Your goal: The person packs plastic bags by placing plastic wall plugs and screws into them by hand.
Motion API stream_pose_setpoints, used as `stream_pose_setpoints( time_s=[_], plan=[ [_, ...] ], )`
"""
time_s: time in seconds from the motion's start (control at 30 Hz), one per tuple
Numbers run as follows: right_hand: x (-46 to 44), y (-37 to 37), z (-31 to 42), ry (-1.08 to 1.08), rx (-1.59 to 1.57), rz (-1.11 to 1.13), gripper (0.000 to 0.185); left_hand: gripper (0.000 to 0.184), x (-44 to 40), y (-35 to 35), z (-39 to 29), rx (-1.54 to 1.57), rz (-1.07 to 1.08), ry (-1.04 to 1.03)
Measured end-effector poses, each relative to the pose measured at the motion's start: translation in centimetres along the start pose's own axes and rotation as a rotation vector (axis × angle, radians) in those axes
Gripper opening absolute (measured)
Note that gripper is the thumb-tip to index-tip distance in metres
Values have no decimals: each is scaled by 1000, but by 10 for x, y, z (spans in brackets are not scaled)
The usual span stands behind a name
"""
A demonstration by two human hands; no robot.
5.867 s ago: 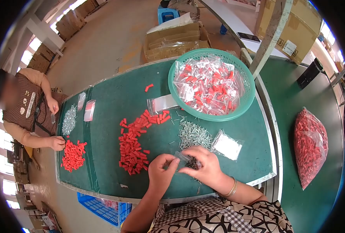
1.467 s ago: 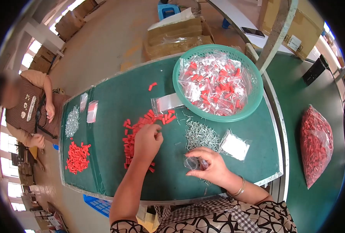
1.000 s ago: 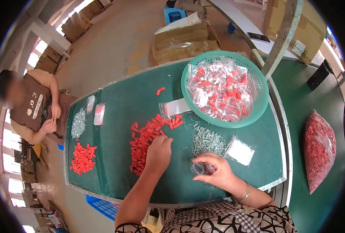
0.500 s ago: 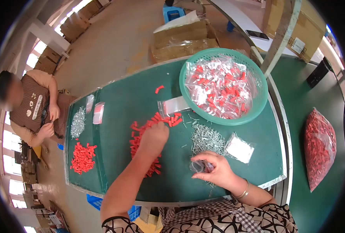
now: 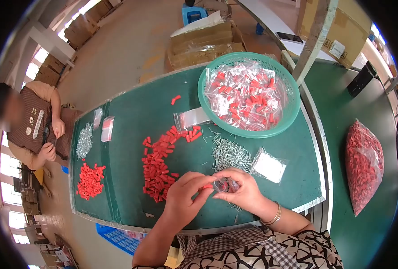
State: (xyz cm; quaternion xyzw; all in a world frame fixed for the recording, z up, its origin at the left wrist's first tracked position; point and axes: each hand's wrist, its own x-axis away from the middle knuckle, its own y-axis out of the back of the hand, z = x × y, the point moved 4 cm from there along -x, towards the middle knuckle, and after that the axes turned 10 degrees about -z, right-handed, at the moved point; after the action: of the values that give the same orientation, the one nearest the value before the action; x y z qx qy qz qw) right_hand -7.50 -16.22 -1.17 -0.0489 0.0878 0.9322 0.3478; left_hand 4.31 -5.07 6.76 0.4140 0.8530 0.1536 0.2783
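Observation:
My left hand [image 5: 187, 199] pinches a small red plastic plug [image 5: 208, 186] at the mouth of a clear plastic bag [image 5: 225, 184]. The bag is held open between the thumb and fingers of my right hand [image 5: 246, 190], which has a bangle at its wrist. Left of my hands spreads a pile of red plugs [image 5: 156, 168]. Just beyond my right hand lies a heap of silver screws [image 5: 230, 154], with a stack of clear bags [image 5: 269, 167] to its right.
A green basket [image 5: 204, 105] full of bags with red pieces stands at the back of the green table [image 5: 122, 170]. Another person [image 5: 40, 121] sits at the left near red plugs [image 5: 90, 180] and screws [image 5: 84, 141]. A large bag of red pieces [image 5: 363, 166] lies at right.
My left hand has come from the red pile to the bag in my right hand, bringing a red plug. The view has shifted slightly.

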Motion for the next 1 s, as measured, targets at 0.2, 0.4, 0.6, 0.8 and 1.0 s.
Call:
stream_pose_setpoints(
  time_s=[0.2, 0.4, 0.6, 0.8, 1.0],
  plan=[
    [1, 0, 2, 74, 5, 9, 50, 28, -1, -10, -8, -19, 34, -42],
    [2, 5, 12, 82, -14, -14, 52, 19, -2, 4, 13, -86, -167, 70],
    [4, 6, 16, 36, -6, 71, 49, 11, -34, -27, 78, -257, -142, 131],
    [2, 7, 17, -10, -36, 62, 51, 9, -71, -51, 108, -611, -24, -204],
    [2, 7, 17, 8, 11, 104, 47, 4, -80, -56, 110, -836, 278, -312]
  ],
)
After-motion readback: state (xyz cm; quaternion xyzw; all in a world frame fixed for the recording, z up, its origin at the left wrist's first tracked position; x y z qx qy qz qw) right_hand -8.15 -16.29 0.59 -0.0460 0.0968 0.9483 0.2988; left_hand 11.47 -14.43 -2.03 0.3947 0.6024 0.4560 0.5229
